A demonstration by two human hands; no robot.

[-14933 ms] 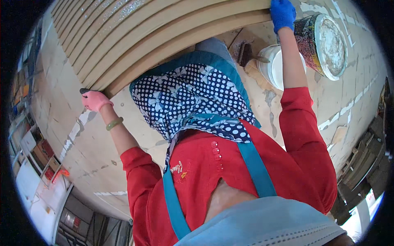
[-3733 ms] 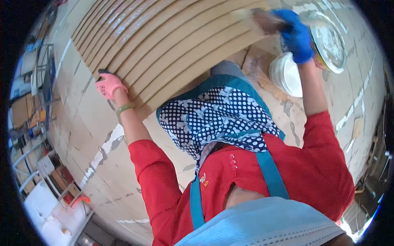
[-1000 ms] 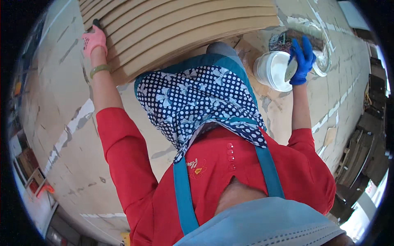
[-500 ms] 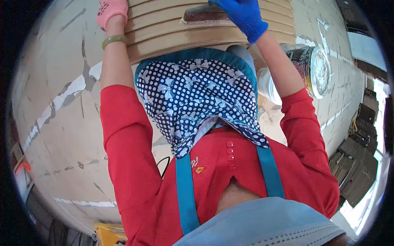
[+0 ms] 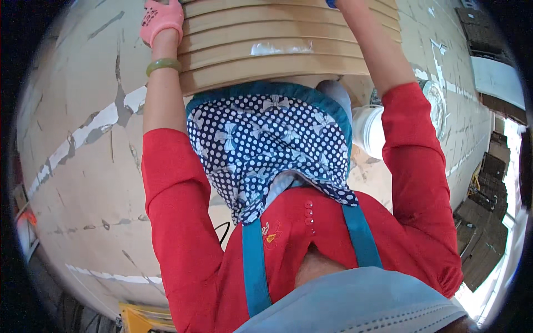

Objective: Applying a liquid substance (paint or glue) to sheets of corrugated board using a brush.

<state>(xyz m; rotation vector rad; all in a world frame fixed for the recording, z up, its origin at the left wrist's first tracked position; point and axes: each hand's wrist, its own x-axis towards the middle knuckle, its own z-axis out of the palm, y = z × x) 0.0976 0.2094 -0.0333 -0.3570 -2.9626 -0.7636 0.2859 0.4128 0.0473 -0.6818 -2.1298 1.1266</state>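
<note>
Overlapping brown cardboard sheets (image 5: 233,62) lie in front of me in a stepped row, their edges running left to right. A wet, whitish shiny patch (image 5: 282,48) shows on one of the nearer sheets. At the left edge of the row, my left hand (image 5: 162,23) in a pink glove rests against the cardboard; its fingertips are cut off by the top of the picture. My right arm reaches across the right part of the sheets. Only a sliver of the blue glove on my right hand (image 5: 331,3) shows at the top edge, so its fingers and anything in them are hidden.
A white bucket (image 5: 371,132) stands right of my knees, partly behind my right arm, with a larger round container (image 5: 436,108) beyond it. Dark stacks (image 5: 486,208) line the far right. Something yellow (image 5: 145,317) is at the lower left. The floor has worn white lines.
My right hand has moved forward, almost out of the picture, and the brush it held is out of sight. The whitish patch now shows. My left hand appears slightly farther right and lower.
</note>
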